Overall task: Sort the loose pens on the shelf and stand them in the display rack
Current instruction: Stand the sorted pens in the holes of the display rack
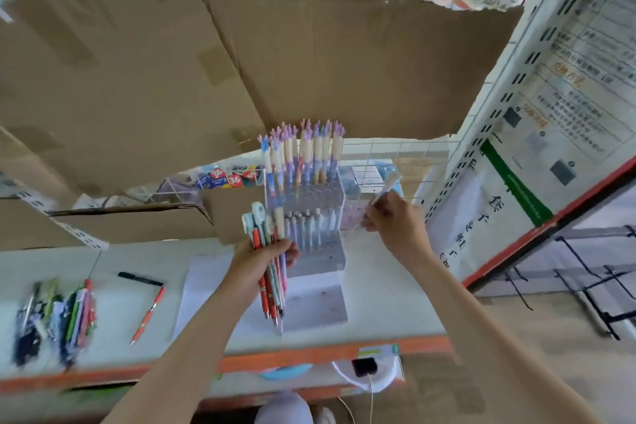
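Near the shelf's back edge, left hand clenches a pen bundle as stock; right hand pinches 1 white pen beside the display rack, likely for slotting.

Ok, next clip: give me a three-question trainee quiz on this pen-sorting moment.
1. True or false: the left hand grips a bundle of pens.
2. What does the right hand hold? A) scissors B) a single white pen C) nothing
3. Fill in: the back rows of the clear display rack hold ___ pens.

Key: 1 true; 2 B; 3 upright.
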